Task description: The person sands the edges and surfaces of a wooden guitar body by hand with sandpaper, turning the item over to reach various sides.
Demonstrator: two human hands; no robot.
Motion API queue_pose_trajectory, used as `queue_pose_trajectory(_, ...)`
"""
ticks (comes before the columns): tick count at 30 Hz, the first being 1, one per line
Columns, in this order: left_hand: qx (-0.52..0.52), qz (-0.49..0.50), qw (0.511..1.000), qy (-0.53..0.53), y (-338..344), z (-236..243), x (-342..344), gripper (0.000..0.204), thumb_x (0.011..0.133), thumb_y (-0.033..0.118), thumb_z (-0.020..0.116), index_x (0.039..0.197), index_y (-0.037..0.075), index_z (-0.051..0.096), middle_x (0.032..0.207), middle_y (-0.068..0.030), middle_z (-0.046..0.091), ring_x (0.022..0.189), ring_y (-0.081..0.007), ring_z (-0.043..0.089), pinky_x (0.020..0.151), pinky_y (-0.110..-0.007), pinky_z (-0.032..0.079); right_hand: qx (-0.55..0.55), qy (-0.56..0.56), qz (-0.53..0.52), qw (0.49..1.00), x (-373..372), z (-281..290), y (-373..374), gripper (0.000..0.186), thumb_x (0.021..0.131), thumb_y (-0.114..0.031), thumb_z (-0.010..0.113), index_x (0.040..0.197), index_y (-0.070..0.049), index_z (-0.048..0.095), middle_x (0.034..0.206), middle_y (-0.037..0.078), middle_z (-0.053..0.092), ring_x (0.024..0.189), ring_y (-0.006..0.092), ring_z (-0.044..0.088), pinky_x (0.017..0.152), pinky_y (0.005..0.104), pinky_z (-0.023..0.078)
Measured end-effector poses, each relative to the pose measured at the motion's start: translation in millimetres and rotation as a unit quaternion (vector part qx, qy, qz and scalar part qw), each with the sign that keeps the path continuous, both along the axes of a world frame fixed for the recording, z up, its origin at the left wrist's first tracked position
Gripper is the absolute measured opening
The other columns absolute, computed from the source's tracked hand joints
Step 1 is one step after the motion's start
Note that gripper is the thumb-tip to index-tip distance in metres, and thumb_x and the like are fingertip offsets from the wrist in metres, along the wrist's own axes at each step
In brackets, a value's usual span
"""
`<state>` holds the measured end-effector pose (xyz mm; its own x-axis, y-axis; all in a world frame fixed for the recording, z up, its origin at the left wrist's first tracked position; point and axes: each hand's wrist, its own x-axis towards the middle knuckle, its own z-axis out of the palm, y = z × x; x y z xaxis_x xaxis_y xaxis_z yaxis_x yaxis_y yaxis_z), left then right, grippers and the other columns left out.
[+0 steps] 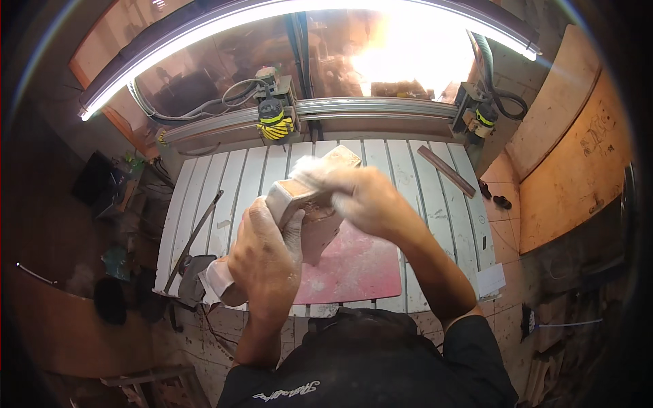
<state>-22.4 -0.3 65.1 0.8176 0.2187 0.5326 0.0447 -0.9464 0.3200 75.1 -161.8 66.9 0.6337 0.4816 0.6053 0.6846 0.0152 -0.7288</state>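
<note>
A long, pale, dust-covered piece that looks like wood (285, 194) slants up over the bench, from lower left to upper right. My left hand (266, 248) is wrapped round its middle, with the thumb on the near side. The lower end sticks out past the wrist. My right hand (364, 200) is closed near the upper part, its fingers curled and partly smeared by motion. Next to those fingers a whitish blurred patch (307, 170) lies against the piece; I cannot make out what it is. White dust coats both hands. Beneath them lies a pink board (354, 272).
The white slatted bench (398, 166) carries a brown strip (445, 170) at right and a dark thin bar (197, 231) at left. Behind runs a metal rail (374, 107) with two machine heads (272, 119). A lit tube lamp (224, 32) arches above.
</note>
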Motion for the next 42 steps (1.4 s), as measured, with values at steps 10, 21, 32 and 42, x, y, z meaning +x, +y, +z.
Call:
queue_pose_trajectory(10, 0.027, -0.010, 0.999, -0.023, 2, 4, 7, 0.040, 0.102, 0.036, 0.067, 0.123, 0.003, 0.055, 0.101, -0.0155, 0.067, 0.090, -0.0386, 0.068, 0.073, -0.052, 0.052, -0.242, -0.031, -0.264, 0.933, 7, 6, -12, 0.048, 0.088, 0.000, 0.054, 0.133, -0.008, 0.071, 0.111, 0.021, 0.076, 0.103, 0.0359, 0.075, 0.095, 0.0412, 0.057)
queue_pose_trajectory(21, 0.021, -0.010, 1.000, -0.019, 14, 1, -1, 0.046, 0.099, 0.035, 0.070, 0.127, 0.002, 0.054, 0.106, -0.0178, 0.068, 0.093, -0.0403, 0.069, 0.076, -0.052, 0.053, -0.121, -0.025, -0.105, 0.987, -24, 10, -1, 0.049, 0.085, 0.005, 0.056, 0.131, -0.006, 0.072, 0.115, 0.028, 0.072, 0.106, 0.0433, 0.072, 0.096, 0.0414, 0.057)
queue_pose_trajectory(32, 0.006, -0.103, 0.991, -0.086, 83, -12, 27, 0.087, 0.073, 0.080, 0.076, 0.115, 0.005, 0.063, 0.086, -0.0141, 0.071, 0.077, -0.0355, 0.073, 0.066, -0.046, 0.054, -0.216, 0.299, 0.005, 0.930, 19, -31, -44, 0.063, 0.090, -0.006, 0.069, 0.152, -0.007, 0.056, 0.128, 0.016, 0.074, 0.106, 0.0172, 0.069, 0.095, 0.0311, 0.054)
queue_pose_trajectory(42, -0.157, -0.136, 0.968, -0.142, 77, -4, 58, 0.075, 0.077, 0.049, 0.090, 0.123, -0.002, 0.060, 0.113, -0.0189, 0.067, 0.108, -0.0343, 0.066, 0.094, -0.045, 0.051, -0.149, 0.109, -0.136, 0.973, -22, -74, -5, 0.048, 0.086, -0.014, 0.081, 0.130, -0.003, 0.065, 0.119, 0.020, 0.071, 0.111, 0.0370, 0.070, 0.097, 0.0411, 0.054)
